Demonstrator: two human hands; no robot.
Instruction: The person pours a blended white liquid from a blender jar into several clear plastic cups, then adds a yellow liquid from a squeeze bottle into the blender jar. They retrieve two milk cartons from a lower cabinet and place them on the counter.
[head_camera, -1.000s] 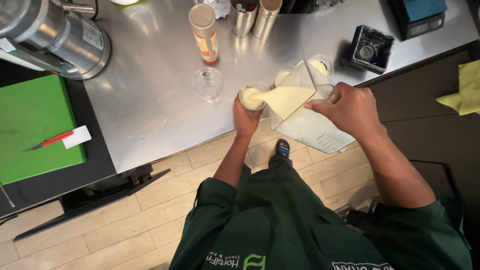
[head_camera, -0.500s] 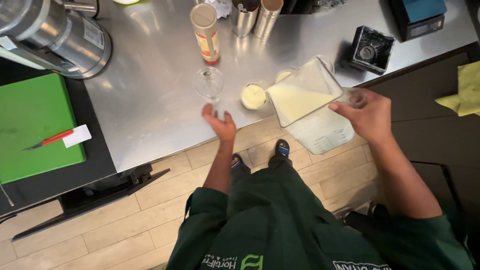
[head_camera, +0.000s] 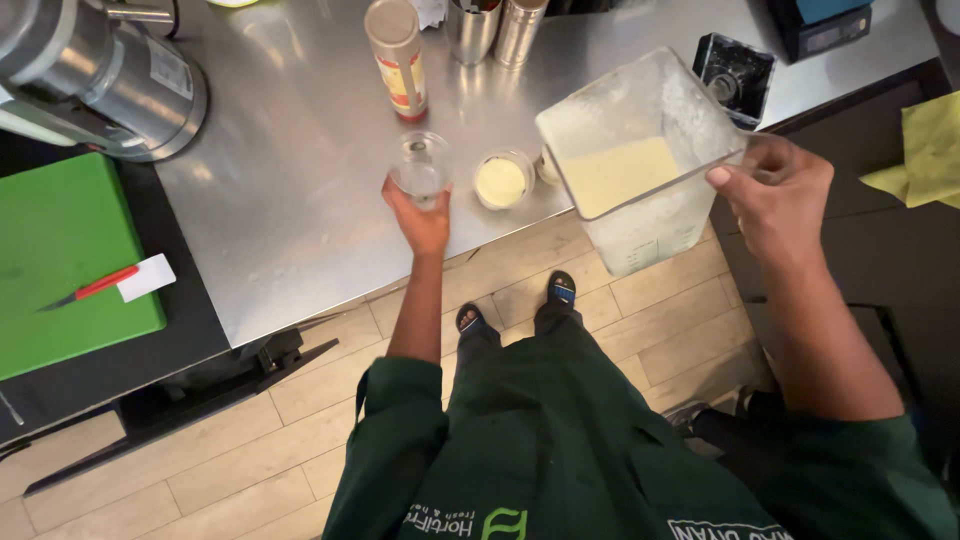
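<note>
Steel counter (head_camera: 300, 200), viewed from above. Left hand (head_camera: 422, 215) is wrapped around an empty clear plastic cup (head_camera: 419, 165) standing on the counter near its front edge; fingers closed on the cup wall from the near side. Right hand (head_camera: 780, 190) grips the handle of a square clear blender jug (head_camera: 640, 150), held above the counter edge and roughly level, no stream leaving the spout. Jug retains a pale yellow blended liquid, judged well under half full, walls smeared above the line. Just right of the empty cup stands a filled cup (head_camera: 502, 180), same pale liquid nearly to the rim; behind it, partly hidden by the jug, another filled cup (head_camera: 546, 166) is visible only at its edge. Judgement on progress: at least two portions poured, one cup in hand unfilled, liquid left in jug. Elsewhere: tall cardboard tube (head_camera: 396, 55) and steel canisters (head_camera: 495, 28) at the back, blender base (head_camera: 735, 75) at right, green cutting board (head_camera: 60, 260) with a red-handled knife (head_camera: 90, 288) at left.
</note>
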